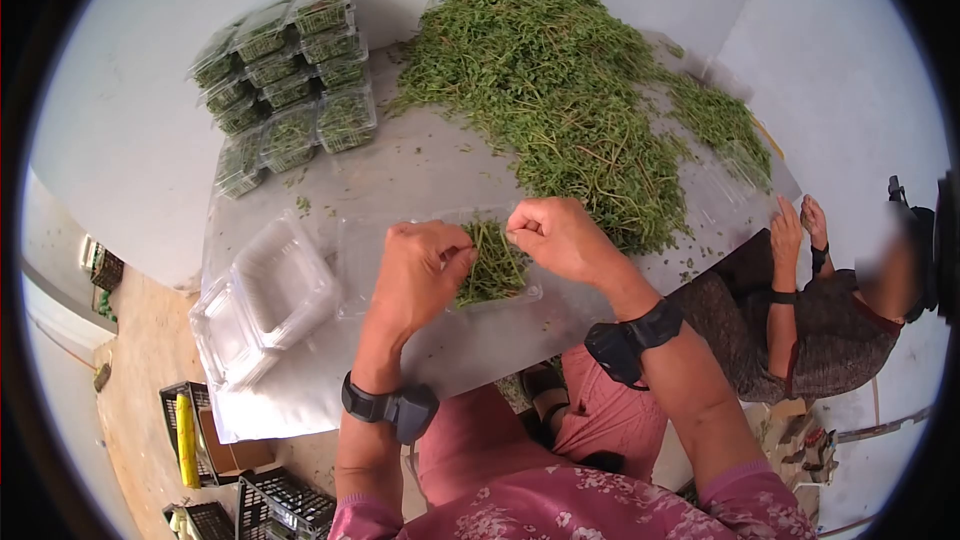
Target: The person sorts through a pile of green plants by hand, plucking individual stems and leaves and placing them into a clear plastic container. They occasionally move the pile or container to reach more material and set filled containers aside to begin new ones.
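A clear plastic clamshell box [535, 292] lies in front of me on the table, its lid folded out to the left. Leafy green stems [495, 265] fill its tray. My left hand [420, 265] is closed over the left side of the tray, thumb and fingers pressed together beside the greens. Over the tray's upper right corner, my right hand [560, 235] is closed in a pinch. What either hand pinches, if anything, is too small to make out. A large heap of greens [550, 80] rises just beyond my right hand.
Stacked filled boxes [290, 80] stand at the back left of the metal table [440, 155]. Nested open boxes [265, 300] lie at the left edge. A co-worker [835, 330] sits at the right, hands raised. Black crates [285, 505] are on the floor.
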### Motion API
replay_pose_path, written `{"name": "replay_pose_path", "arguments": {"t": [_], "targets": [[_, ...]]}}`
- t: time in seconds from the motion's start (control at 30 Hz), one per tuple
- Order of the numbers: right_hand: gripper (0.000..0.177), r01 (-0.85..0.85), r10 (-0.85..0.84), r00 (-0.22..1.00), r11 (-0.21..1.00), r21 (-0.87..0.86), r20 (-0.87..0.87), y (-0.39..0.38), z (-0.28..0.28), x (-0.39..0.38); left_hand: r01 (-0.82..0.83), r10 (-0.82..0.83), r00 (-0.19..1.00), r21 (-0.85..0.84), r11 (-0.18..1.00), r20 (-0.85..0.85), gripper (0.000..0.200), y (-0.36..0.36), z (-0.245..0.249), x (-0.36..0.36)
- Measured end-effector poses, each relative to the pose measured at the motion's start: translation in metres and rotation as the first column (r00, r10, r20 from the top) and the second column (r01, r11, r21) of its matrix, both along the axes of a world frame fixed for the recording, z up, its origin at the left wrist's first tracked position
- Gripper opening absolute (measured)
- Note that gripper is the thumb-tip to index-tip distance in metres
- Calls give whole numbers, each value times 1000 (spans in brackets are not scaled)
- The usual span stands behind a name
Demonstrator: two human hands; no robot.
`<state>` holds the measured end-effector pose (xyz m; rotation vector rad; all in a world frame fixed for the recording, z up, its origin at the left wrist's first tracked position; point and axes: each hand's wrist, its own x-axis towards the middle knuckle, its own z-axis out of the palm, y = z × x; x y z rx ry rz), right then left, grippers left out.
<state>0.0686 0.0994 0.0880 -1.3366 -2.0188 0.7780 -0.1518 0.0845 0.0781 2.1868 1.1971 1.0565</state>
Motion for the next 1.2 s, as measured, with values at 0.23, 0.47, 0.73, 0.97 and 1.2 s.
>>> {"name": "replay_pose_path", "arguments": {"t": [0.23, 0.47, 0.73, 0.97, 1.2], "targets": [[9, 213, -210, 976, 975, 69, -52, 5, 8, 19, -31, 88, 916, 148, 988, -391, 13, -17, 7, 15], [7, 491, -502, 865, 844, 215, -4, 12, 17, 57, -27, 108, 906, 200, 979, -408, 23, -19, -8, 19], [10, 425, -439, 843, 898, 116, 310, 20, -7, 87, -175, 273, 925, 343, 923, -264, 22, -14, -13, 25], [18, 201, -278, 868, 954, 221, 411, 22, -29, 76, -148, 244, 909, 285, 947, -337, 8, -17, -16, 30], [13, 142, -287, 800, 944, 299, 527, 37, -43, 78, -59, 167, 882, 248, 967, -441, 9, -16, -17, 29]]}}
